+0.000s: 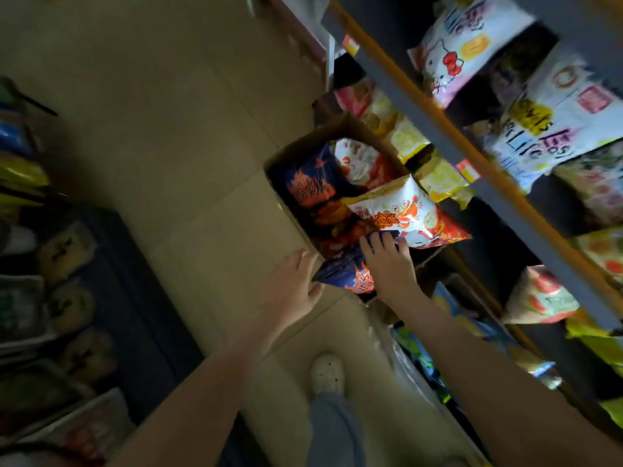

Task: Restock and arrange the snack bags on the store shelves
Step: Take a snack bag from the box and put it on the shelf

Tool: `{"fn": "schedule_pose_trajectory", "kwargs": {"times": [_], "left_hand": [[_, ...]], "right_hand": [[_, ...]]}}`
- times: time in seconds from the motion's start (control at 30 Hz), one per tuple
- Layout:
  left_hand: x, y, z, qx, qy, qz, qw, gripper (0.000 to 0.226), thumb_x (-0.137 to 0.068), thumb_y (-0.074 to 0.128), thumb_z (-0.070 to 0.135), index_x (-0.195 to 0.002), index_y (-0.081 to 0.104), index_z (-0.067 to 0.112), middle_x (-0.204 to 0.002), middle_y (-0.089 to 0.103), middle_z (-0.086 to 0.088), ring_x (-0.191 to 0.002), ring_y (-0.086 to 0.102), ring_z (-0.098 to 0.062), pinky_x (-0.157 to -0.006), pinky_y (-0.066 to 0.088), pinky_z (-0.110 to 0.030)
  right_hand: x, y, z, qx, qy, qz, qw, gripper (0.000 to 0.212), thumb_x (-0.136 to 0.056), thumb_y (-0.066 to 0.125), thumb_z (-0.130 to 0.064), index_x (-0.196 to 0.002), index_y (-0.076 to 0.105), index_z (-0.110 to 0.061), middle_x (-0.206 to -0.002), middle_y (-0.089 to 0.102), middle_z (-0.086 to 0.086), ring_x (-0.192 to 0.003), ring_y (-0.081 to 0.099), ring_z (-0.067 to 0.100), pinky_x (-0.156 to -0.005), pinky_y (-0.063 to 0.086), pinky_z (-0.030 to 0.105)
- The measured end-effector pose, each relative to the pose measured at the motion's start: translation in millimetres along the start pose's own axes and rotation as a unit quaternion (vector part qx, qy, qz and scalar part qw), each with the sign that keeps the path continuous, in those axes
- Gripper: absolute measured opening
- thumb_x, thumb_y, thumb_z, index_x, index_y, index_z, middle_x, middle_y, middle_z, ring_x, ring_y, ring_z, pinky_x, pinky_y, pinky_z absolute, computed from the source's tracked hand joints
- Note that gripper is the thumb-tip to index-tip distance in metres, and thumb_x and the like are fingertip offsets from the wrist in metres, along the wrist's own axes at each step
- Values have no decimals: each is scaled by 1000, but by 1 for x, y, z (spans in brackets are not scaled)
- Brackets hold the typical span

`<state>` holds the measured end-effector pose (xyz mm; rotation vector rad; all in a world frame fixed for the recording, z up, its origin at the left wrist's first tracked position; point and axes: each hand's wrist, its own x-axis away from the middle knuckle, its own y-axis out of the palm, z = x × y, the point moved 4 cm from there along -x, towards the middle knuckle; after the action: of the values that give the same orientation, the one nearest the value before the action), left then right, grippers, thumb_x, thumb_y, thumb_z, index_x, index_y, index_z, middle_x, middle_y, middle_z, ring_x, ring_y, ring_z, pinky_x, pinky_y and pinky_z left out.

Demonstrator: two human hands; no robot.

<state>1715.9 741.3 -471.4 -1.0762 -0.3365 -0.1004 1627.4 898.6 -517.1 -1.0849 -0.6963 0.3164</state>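
Note:
An open cardboard box (pixel 305 148) stands on the floor beside the shelves, holding dark blue and white-and-red snack bags. My right hand (pixel 387 261) lies on top of a dark blue snack bag (pixel 347 273) at the box's near edge, fingers curled over its upper rim. My left hand (pixel 293 281) is beside the same bag, with its fingers touching the bag's left corner. A white-and-red crab snack bag (pixel 409 214) rests tilted just above my right hand. Another dark blue bag (pixel 305 183) fills the box's left side.
Grey shelves with orange edges (pixel 448 136) run along the right, stocked with white, yellow and pink bags (pixel 553 109). A second shelf unit with packaged goods (pixel 64 281) lines the left. The tiled aisle floor (pixel 161 129) lies between. My shoe (pixel 327 372) stands near the box.

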Motion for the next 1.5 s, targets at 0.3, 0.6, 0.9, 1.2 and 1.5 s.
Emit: {"fn": "schedule_pose_trajectory", "kwargs": {"times": [0.3,0.6,0.9,1.2,1.5], "left_hand": [[-14,-6,24,-54,43,-18,997,70,-88,59,42,-146,30,13,-146,36,-6,-131,39,-22,-104,36,-33],[18,-48,114,-174,150,-10,973,104,-54,80,61,-137,45,8,-126,57,-16,-108,59,-32,-89,49,-42],[122,-111,322,-103,259,31,960,73,-83,64,50,-140,36,13,-119,56,-8,-105,58,-26,-80,50,-35],[250,-146,535,71,402,-1,913,73,-73,77,44,-134,42,25,-124,59,2,-113,55,-19,-85,45,-32],[317,-131,708,338,445,-232,796,70,-61,80,24,-122,47,38,-115,63,14,-103,63,-4,-86,51,-23]], "right_hand": [[-2,-28,12,38,-126,88,987,18,-59,76,-13,-53,59,-16,-56,51,-2,-65,53,19,-80,35,33],[128,-108,88,-88,-2,359,929,28,-76,35,2,-66,54,-16,-66,49,-3,-77,41,18,-84,31,31],[347,-184,212,-116,57,402,906,23,-83,58,-24,-105,63,-17,-118,53,2,-107,45,26,-94,25,45],[594,-155,311,-662,175,327,651,117,-52,92,-27,-144,20,-35,-147,40,6,-129,46,14,-105,43,43],[788,-164,360,-608,331,526,493,86,-57,87,1,-123,38,-24,-111,62,-5,-93,64,-3,-76,50,14]]}}
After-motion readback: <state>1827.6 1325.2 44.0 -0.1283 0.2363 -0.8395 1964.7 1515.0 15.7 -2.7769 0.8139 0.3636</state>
